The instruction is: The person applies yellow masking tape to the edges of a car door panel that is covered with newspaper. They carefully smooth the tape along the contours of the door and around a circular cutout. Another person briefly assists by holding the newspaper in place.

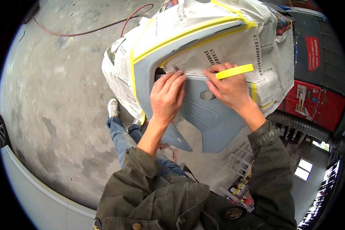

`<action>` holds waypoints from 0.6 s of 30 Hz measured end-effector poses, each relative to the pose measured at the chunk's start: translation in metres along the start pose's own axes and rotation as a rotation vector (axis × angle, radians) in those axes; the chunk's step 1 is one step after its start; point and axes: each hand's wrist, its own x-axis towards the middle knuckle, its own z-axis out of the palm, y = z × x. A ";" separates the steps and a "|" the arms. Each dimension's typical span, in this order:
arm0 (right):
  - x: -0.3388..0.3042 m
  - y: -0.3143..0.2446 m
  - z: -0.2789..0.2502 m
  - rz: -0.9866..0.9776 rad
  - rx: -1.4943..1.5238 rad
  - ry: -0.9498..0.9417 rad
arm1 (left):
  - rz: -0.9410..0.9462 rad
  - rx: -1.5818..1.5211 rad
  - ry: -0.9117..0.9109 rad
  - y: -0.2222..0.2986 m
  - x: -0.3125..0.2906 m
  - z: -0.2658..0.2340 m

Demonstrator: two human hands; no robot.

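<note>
A grey car body panel (pixel 214 119) stands in front of me, with newspaper (pixel 234 50) masking it and yellow tape (pixel 188 31) along its borders. My left hand (pixel 166 97) is closed, its fingertips together at the lower edge of the newspaper beside a dark opening in the panel. What lies under those fingertips is partly hidden. Over the same edge, to the right, my right hand (pixel 232 88) is closed with a roll of yellow masking tape (pixel 234 71) held at its fingers. Its thumb and forefinger meet near the paper edge, just above an oval hole (pixel 207 95) in the panel.
A red hose (pixel 84 33) curves over the concrete floor (pixel 61 99) at the far left. At the right stands a red and black machine (pixel 310 101) with a ribbed duct (pixel 301 124). A light-coloured car (pixel 42 191) is at the lower left. Shelved supplies (pixel 239 189) sit lower right.
</note>
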 end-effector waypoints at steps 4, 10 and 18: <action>0.000 -0.003 0.001 0.029 0.009 0.016 | 0.112 0.081 -0.139 -0.005 0.003 -0.001; -0.020 0.004 -0.003 0.081 0.012 0.070 | 0.127 0.110 -0.225 -0.004 0.013 -0.007; -0.052 0.032 -0.039 0.214 -0.026 0.115 | 0.155 0.091 -0.321 0.004 0.026 -0.002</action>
